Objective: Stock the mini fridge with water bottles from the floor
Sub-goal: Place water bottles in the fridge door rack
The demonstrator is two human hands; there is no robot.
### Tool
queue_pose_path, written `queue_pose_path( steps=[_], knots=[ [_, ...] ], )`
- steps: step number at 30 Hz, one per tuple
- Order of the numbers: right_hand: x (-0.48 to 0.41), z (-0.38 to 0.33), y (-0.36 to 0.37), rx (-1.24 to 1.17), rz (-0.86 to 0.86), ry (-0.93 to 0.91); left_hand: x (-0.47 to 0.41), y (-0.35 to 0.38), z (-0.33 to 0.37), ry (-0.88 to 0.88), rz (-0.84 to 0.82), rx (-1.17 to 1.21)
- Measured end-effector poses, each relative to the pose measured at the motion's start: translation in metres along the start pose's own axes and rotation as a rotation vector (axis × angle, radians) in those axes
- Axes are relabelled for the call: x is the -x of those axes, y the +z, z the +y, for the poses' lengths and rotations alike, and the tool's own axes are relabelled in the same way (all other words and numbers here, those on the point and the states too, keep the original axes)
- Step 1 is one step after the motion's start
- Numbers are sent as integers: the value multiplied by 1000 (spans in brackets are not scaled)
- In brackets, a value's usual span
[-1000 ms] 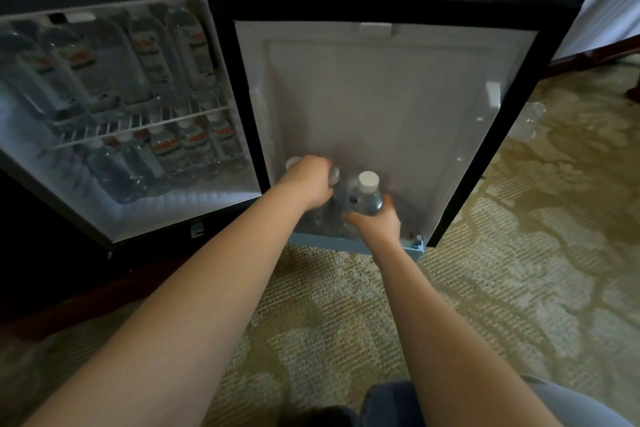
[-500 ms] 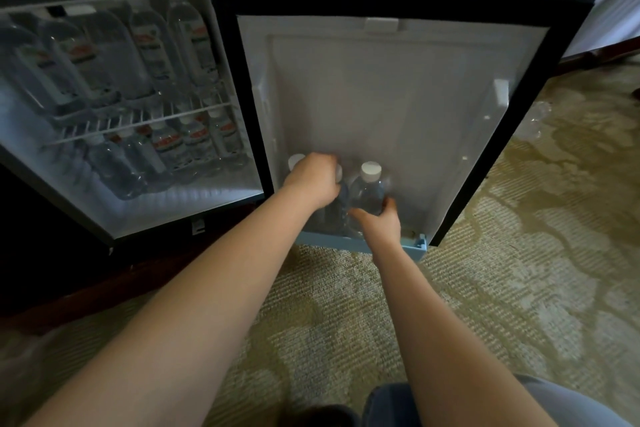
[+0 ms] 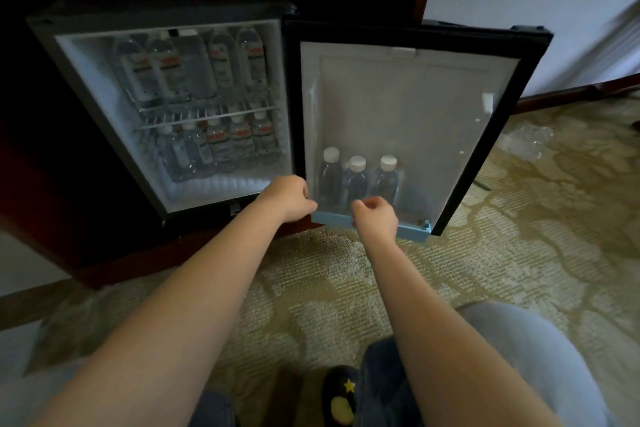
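**Hands off the door shelf, three bottles left standing**

The fridge (image 3: pixel 159 15) stood open in the upper left of the frame. We saw more of it than a second earlier, because the view had pulled back. Its wire shelf (image 3: pixel 207 116) and the floor below it were both packed with bottles. The door (image 3: pixel 408 97) hung wide in the upper middle. Along its bottom edge the blue door shelf (image 3: pixel 412 231) held three water bottles (image 3: pixel 358 184), upright in a row at its left end, with bare shelf to their right.

A second earlier both hands had been on those bottles, the left over a cap and the right around a body. Now neither touched them. The left hand (image 3: pixel 289 198) had come back to the lower left corner of the door, its fingers curled in on nothing. The right hand (image 3: pixel 375 213) hovered just in front of the blue rail, below the middle bottle, also curled and empty.

We judged that placement finished. We found no loose bottle on the carpet (image 3: pixel 519 270) in view. Only crumpled clear wrap (image 3: pixel 524 146) lay near the right edge, so the stocking looked nearly or wholly done.
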State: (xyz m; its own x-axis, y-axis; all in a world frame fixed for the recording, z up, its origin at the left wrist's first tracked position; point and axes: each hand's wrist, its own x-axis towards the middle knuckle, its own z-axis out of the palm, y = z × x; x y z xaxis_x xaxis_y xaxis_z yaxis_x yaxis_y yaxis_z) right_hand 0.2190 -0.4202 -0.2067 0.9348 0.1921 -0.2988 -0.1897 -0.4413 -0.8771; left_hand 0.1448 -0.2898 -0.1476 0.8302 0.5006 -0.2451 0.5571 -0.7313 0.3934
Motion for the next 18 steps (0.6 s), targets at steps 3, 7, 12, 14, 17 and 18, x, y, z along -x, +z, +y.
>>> queue_pose_path(
  steps=[3,7,12,14,17,18],
  knots=[
    [37,-26,8,59,-238,5,36,-18,-21,-29,-56,-3],
    [87,-67,20,175,-435,-87,83,-50,-51,-123,-92,-103],
    [154,-105,47,234,-532,-305,148,-94,-98,-245,99,-48],
    [184,-114,65,327,-580,-430,178,-103,-124,-305,166,20],
    [234,-116,96,427,-670,-593,226,-103,-172,-407,219,46],
    [251,-114,106,463,-704,-646,242,-100,-189,-453,235,45]
  ],
)
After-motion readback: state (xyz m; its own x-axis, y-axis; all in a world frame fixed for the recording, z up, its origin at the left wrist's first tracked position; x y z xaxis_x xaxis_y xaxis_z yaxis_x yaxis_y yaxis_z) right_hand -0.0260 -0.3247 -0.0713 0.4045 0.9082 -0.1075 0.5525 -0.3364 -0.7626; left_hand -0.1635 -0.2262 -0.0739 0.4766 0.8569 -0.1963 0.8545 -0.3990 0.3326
